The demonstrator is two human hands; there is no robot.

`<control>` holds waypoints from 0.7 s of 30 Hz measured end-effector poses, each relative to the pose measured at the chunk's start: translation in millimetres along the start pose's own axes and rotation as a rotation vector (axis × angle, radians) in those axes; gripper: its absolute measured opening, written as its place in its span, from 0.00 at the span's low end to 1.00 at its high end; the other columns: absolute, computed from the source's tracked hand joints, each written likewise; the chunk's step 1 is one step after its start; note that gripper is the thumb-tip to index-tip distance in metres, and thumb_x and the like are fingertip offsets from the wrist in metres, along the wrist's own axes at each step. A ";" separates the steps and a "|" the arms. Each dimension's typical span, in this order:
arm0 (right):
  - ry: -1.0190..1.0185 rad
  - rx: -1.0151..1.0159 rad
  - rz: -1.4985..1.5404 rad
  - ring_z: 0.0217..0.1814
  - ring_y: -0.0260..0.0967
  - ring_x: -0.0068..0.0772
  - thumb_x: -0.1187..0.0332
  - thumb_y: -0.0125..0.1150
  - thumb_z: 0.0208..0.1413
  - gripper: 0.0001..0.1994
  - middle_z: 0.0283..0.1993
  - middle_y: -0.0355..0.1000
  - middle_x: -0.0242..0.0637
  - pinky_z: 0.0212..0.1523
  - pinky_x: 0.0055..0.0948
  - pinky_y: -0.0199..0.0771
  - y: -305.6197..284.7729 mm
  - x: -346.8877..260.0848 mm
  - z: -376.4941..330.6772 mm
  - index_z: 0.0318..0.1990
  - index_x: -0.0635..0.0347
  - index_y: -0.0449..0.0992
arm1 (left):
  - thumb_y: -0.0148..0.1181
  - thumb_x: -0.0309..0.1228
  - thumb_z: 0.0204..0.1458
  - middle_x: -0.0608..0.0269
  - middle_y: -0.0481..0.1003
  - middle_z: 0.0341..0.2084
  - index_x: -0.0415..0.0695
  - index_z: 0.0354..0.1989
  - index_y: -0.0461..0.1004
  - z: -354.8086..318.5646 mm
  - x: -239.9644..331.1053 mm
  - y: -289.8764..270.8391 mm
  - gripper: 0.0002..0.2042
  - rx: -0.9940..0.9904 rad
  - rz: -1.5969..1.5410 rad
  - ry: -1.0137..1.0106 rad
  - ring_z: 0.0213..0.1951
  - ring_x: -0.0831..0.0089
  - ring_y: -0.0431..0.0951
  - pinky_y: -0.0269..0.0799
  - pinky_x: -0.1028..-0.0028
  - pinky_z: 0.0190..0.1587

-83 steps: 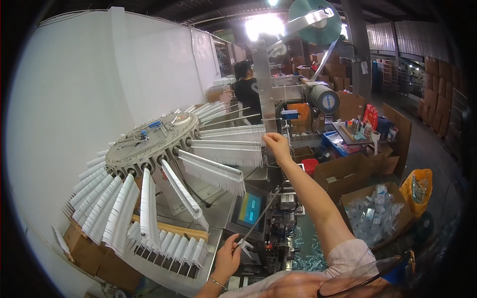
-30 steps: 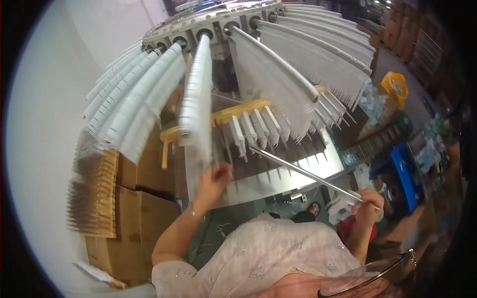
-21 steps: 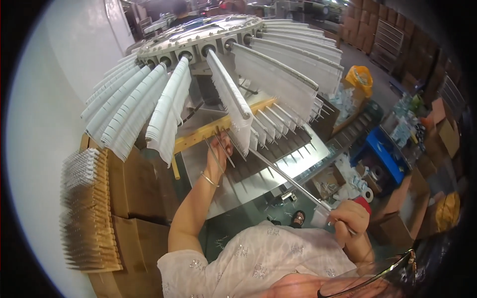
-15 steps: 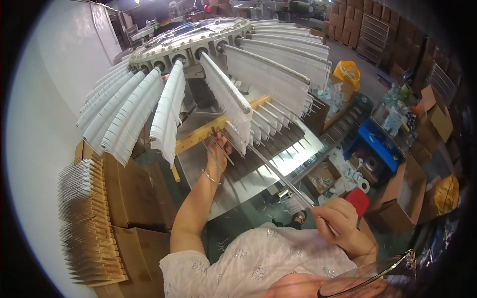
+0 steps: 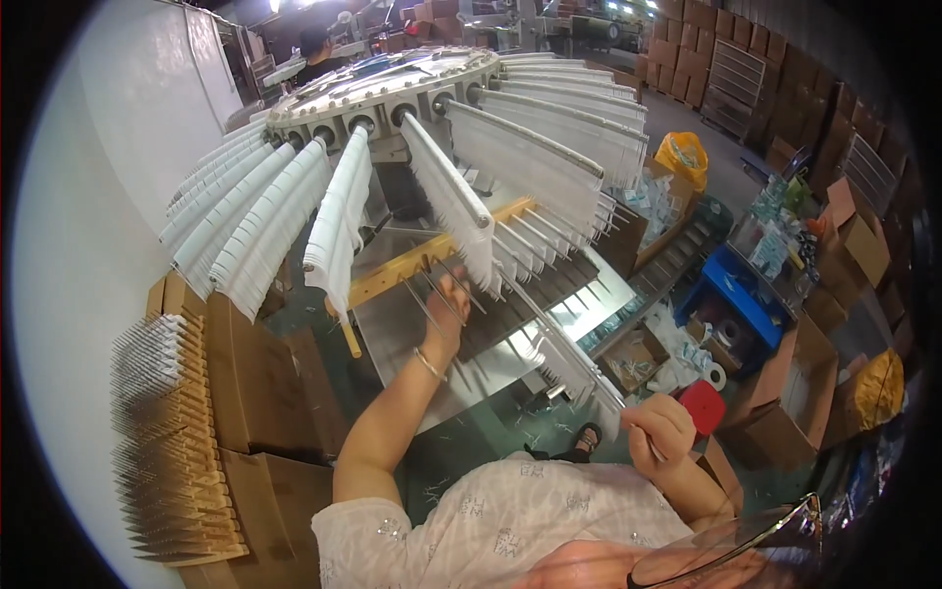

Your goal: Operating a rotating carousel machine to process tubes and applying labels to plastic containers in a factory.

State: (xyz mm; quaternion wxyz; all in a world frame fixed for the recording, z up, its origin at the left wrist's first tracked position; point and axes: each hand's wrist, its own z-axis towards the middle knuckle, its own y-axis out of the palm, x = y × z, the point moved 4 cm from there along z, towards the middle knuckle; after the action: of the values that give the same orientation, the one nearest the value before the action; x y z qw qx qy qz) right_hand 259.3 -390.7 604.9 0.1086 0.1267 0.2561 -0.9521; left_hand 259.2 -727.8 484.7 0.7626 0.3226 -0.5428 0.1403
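Note:
My right hand [image 5: 659, 432] is closed around the end of a long thin metal rod [image 5: 535, 312]. White thin pieces [image 5: 564, 365] hang from that rod toward its near end. My left hand [image 5: 448, 299] is among the metal pins of a yellow wooden bar [image 5: 397, 273], its fingers curled; what they grip, if anything, is hidden. Above stands a large round metal wheel [image 5: 392, 83] with arms radiating from its rim. Rows of white thin sheets [image 5: 446, 187] hang from the arms, one row just over my left hand. Further pins [image 5: 549, 236] stick out along the bar to the right.
A stack of pinned wooden bars [image 5: 177, 442] stands on brown cartons [image 5: 260, 393] at left. A metal table [image 5: 392, 344] lies under the wheel. On the right are a blue stand [image 5: 741, 290], a red stool-like object [image 5: 702, 406], an open carton [image 5: 780, 412] and yellow bags [image 5: 682, 157].
My left hand has drawn slightly right and back from the wooden bar. More white pieces now hang along the rod near my right hand, which has stayed on its end.

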 end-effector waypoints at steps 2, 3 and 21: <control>-0.008 -0.010 -0.021 0.18 0.64 0.34 0.81 0.55 0.35 0.10 0.20 0.67 0.37 0.19 0.26 0.63 1.7 1.9 7.1 0.30 0.66 0.73 | 0.46 0.35 0.53 0.73 0.65 0.20 0.43 0.42 0.66 29.0 -11.3 -7.7 0.11 0.015 -0.143 0.023 0.16 0.85 0.58 0.49 0.83 0.16; -0.015 -0.024 -0.037 0.19 0.64 0.34 0.81 0.55 0.35 0.10 0.20 0.67 0.37 0.19 0.26 0.63 4.6 2.9 11.9 0.31 0.66 0.73 | 0.43 0.38 0.54 0.73 0.66 0.22 0.46 0.38 0.66 39.8 -16.3 -10.9 0.11 0.073 -0.143 -0.041 0.20 0.83 0.62 0.55 0.82 0.20; 0.111 0.061 -0.013 0.21 0.64 0.31 0.82 0.51 0.41 0.06 0.23 0.67 0.39 0.22 0.24 0.62 -5.2 19.5 -8.3 0.28 0.68 0.71 | 0.49 0.23 0.46 0.51 0.67 0.25 0.30 0.50 0.60 -10.8 16.6 55.1 0.20 -0.055 1.014 0.586 0.28 0.57 0.69 0.65 0.67 0.33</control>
State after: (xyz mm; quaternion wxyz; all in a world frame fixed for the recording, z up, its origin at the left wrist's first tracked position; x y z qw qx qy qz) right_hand 241.0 -384.8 594.6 0.0844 0.1808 0.2334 -0.9517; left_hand 242.2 -681.7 516.5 0.7266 -0.0496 -0.3993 0.5569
